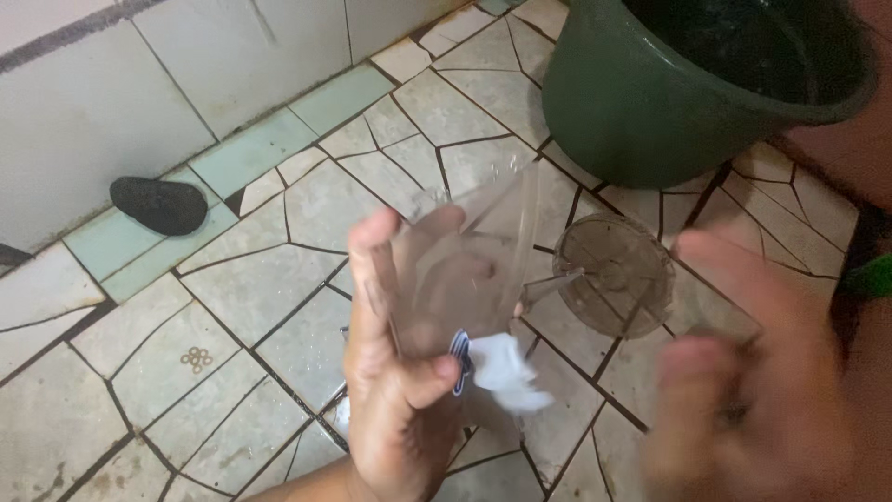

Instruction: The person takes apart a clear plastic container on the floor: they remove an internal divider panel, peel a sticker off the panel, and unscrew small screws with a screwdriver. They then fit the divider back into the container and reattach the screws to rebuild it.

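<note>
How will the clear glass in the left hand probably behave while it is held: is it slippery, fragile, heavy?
The clear glass looks thin-walled and transparent, so it is probably fragile over this hard tiled floor. White foam at the left hand suggests soap, so it is likely slippery. One hand carries it, so it seems fairly light.

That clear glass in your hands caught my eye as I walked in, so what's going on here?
A person crouches over a tiled floor. The left hand holds a clear glass, tilted, with a bit of white foam or cloth beside the thumb. The right hand is a blur near the glass's base. A green bucket holding water stands behind, and a dark stone lies by the wall.
</note>
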